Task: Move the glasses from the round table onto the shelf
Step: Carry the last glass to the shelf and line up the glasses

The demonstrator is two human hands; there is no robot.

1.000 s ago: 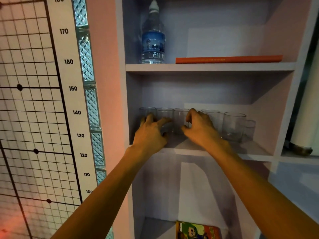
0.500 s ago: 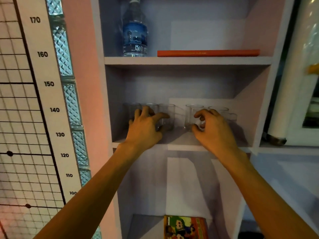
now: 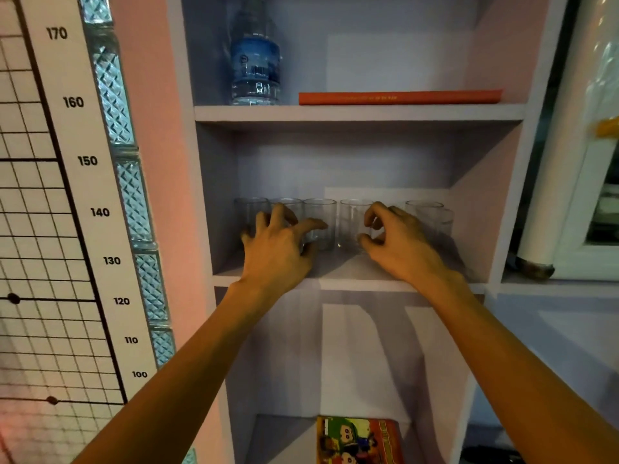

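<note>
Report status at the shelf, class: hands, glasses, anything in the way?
Left hand and right hand both open, fingers spread, gripping nothing. Glasses upright in a row on the middle shelf. Nothing blocking.

Single head-worn wide-angle view, no second view to share with. Looks forward and slightly down, straight into an open shelf unit (image 3: 358, 113) at close range, middle shelf about level with the centre of the frame. Both forearms enter from the bottom corners. Left edge takes in a height chart (image 3: 72, 162) on the wall; right edge catches a white window frame (image 3: 589, 202). Verticals bow outward from lens distortion.
</note>
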